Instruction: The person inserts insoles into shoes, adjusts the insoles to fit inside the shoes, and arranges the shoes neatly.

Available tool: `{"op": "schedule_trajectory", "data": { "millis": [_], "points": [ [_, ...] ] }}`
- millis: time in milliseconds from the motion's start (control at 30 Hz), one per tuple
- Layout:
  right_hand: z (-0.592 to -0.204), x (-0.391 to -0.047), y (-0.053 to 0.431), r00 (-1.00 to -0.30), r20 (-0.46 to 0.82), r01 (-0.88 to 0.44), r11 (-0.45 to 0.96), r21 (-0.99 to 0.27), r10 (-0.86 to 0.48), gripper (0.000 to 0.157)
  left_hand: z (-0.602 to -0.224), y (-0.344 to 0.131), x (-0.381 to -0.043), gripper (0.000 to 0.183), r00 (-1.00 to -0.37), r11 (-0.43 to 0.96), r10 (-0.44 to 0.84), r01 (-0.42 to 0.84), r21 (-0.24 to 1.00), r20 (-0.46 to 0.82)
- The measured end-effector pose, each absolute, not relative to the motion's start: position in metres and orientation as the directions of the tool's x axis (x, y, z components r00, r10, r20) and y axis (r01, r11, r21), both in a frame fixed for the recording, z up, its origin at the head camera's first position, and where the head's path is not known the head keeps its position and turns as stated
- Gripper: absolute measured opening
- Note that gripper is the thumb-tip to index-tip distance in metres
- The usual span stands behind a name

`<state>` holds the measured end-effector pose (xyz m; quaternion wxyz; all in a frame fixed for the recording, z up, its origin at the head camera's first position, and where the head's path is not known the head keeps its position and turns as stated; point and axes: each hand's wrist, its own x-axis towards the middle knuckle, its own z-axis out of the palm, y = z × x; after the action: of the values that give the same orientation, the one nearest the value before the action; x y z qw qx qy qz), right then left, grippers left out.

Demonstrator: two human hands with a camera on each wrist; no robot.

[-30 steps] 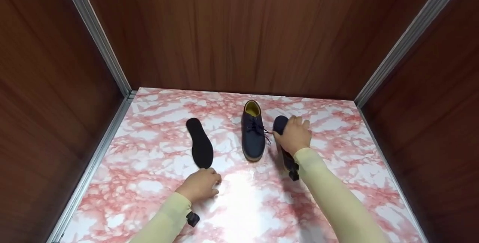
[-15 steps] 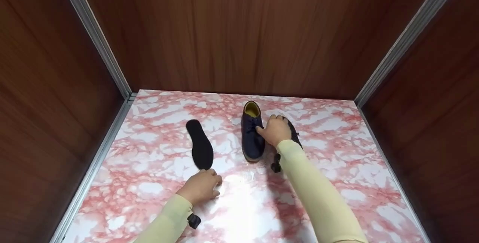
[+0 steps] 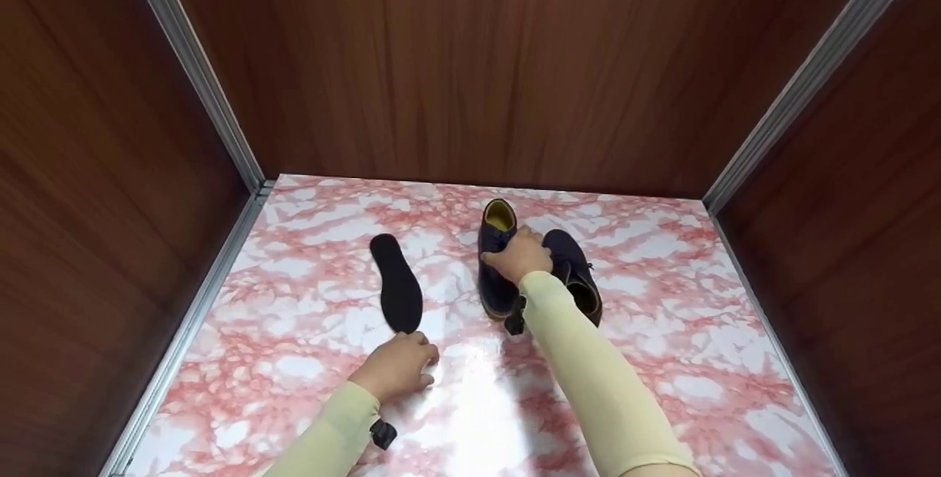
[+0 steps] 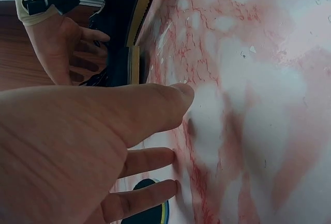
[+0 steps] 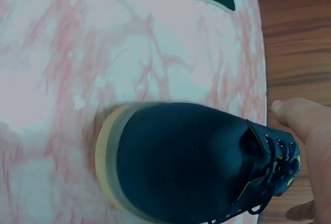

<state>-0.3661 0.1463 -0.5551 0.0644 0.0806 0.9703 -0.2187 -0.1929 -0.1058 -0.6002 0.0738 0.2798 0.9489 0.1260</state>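
A dark navy lace-up shoe [image 3: 495,292] with a tan sole stands upright near the middle, its toe towards me and its yellow-lined opening at the back. Over its laces is my right hand [image 3: 523,255], thumb to the left side and fingers to the right, spread apart. The right wrist view shows the thumb and fingers [image 5: 300,114] apart above the lacing. Just right of it lies a second navy shoe [image 3: 564,248], toe away from me, partly hidden by the sleeve. My left hand [image 3: 397,367] rests with loose fingers at the near end of a black insole [image 3: 401,287].
Brown wood-grain panels [image 3: 456,73] with grey metal corner rails [image 3: 198,65] enclose the red-and-white marbled table [image 3: 309,403] at the back and sides. Black wrist cameras [image 3: 383,434] sit on both cuffs.
My right hand has left the right-hand shoe and moved left over the middle shoe, uncovering the other one. The left hand has stayed by the insole.
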Motion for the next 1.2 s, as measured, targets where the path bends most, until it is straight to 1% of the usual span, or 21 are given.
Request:
{"op": "schedule_trajectory", "data": {
  "millis": [133,333,400,567,667,900,1067,1200],
  "points": [
    [-0.560,-0.372,0.140,-0.974,-0.162,0.213,0.878,-0.428,0.158,0.108,-0.600,-0.107,-0.194,0.023,-0.833,0.814,0.548,0.512,0.273,-0.071],
    [-0.578,-0.378,0.139,-0.967,-0.193,0.233,0.875,-0.424,0.164,0.120,-0.605,-0.104,-0.190,0.022,-0.829,0.806,0.554,0.509,0.302,-0.081],
    [-0.583,-0.380,0.139,-0.968,-0.197,0.224,0.881,-0.418,0.153,0.119,-0.606,-0.104,-0.190,0.022,-0.830,0.807,0.551,0.503,0.311,-0.087],
    [-0.584,-0.386,0.137,-0.974,-0.185,0.194,0.894,-0.404,0.127,0.108,-0.607,-0.107,-0.193,0.022,-0.840,0.820,0.535,0.487,0.301,-0.097],
    [-0.583,-0.388,0.133,-0.976,-0.186,0.179,0.904,-0.389,0.114,0.107,-0.605,-0.109,-0.194,0.021,-0.841,0.822,0.534,0.491,0.289,-0.090],
    [-0.579,-0.384,0.129,-0.979,-0.200,0.114,0.923,-0.369,0.041,0.112,-0.604,-0.109,-0.193,0.021,-0.845,0.824,0.528,0.486,0.292,-0.084],
    [-0.579,-0.379,0.127,-0.983,-0.183,0.079,0.925,-0.372,0.011,0.107,-0.605,-0.108,-0.194,0.021,-0.845,0.826,0.529,0.492,0.275,-0.077],
    [-0.582,-0.377,0.129,-0.983,-0.182,0.075,0.916,-0.393,0.003,0.108,-0.606,-0.108,-0.194,0.021,-0.840,0.820,0.539,0.505,0.268,-0.065]
  ]
}}
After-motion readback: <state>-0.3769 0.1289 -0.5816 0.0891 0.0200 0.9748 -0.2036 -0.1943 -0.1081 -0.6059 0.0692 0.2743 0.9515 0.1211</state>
